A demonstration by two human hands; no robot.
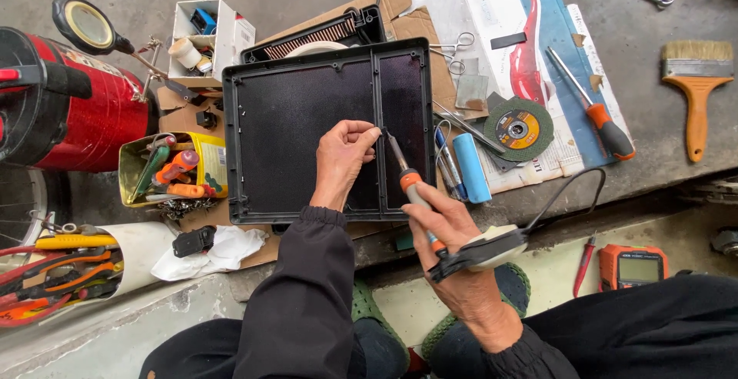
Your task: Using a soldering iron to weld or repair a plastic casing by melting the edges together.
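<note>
Black plastic panel [307, 118] lies flat on cardboard [400, 10] on the concrete floor, ribbed inner side up, straight ahead of my knees. My left hand [342, 156] rests on it, fingers curled closed and pinched at the vertical rib, holding the spot. My right hand [453, 233] grips the soldering iron [407, 175] by its orange-and-blue handle, fingers wrapped shut; tip touches the rib just beside my left fingertips. Judgement: keep the tip steady on the seam, brief contact only, so the plastic fuses without burning through. Keep the left fingertips off the hot shaft. Cord [569, 187] trails right; mind it doesn't drag the blue tube [470, 167].
</note>
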